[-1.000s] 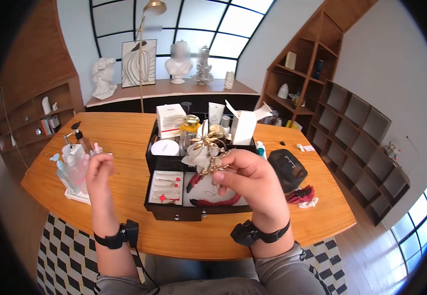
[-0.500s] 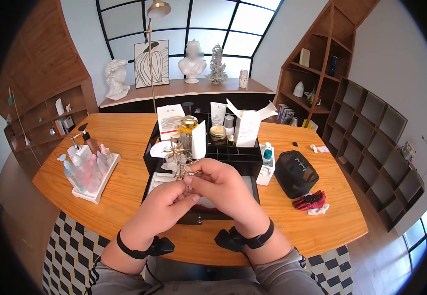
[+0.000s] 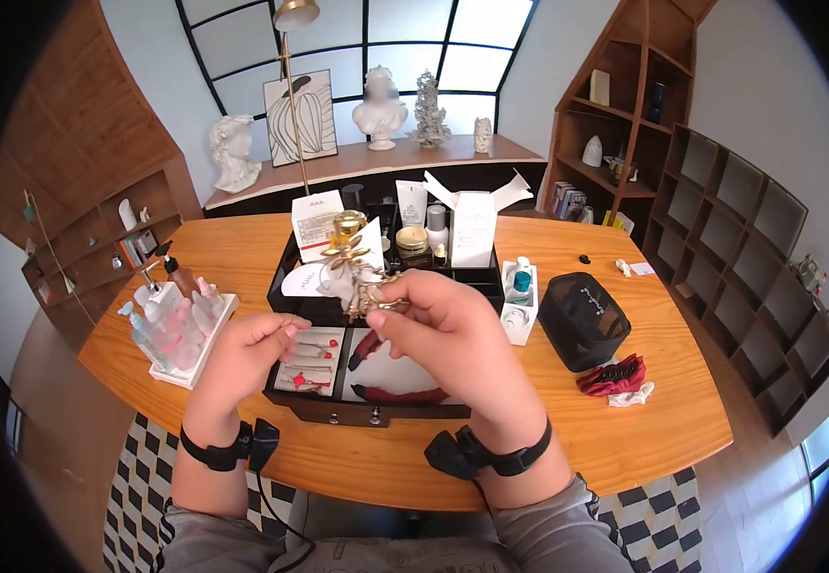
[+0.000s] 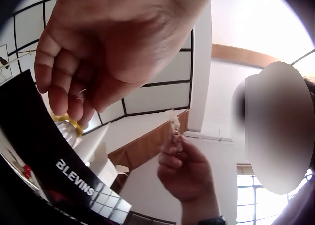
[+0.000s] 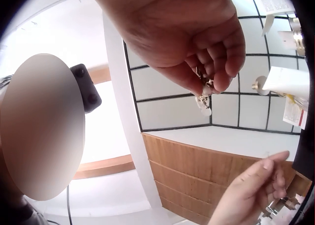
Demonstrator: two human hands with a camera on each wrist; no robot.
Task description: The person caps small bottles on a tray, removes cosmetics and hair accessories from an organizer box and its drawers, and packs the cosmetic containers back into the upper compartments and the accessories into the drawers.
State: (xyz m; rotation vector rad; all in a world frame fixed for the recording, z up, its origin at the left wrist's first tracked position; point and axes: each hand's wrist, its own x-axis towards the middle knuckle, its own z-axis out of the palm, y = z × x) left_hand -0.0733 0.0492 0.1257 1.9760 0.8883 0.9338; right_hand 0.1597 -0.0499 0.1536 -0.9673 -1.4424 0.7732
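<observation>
My right hand (image 3: 443, 329) pinches a gold floral jewellery piece (image 3: 346, 272) with pale petals, held up over the black organizer box (image 3: 477, 307). In the right wrist view the jewellery piece (image 5: 203, 105) hangs below the thumb and fingertips. My left hand (image 3: 247, 358) is by the box's front left corner, fingers curled toward the thumb. A thin shiny wire-like piece (image 4: 81, 94) shows between its fingertips in the left wrist view; its kind is hidden. Below, the pulled-out drawer holds a pale insert (image 3: 317, 368) with red-beaded jewellery and dark red pieces (image 3: 400, 394).
Cosmetic boxes, a white tube (image 3: 412, 202) and jars stand in the organizer's upper part. To the left is a white tray (image 3: 228, 320) of pump bottles. Right of the box are a small white bin (image 3: 521, 329), a black mesh case (image 3: 584, 325) and a red hair claw (image 3: 613, 375).
Both hands came together at the gold jewellery piece, then parted. The left hand moved back left, while the right hand kept hold of the piece.
</observation>
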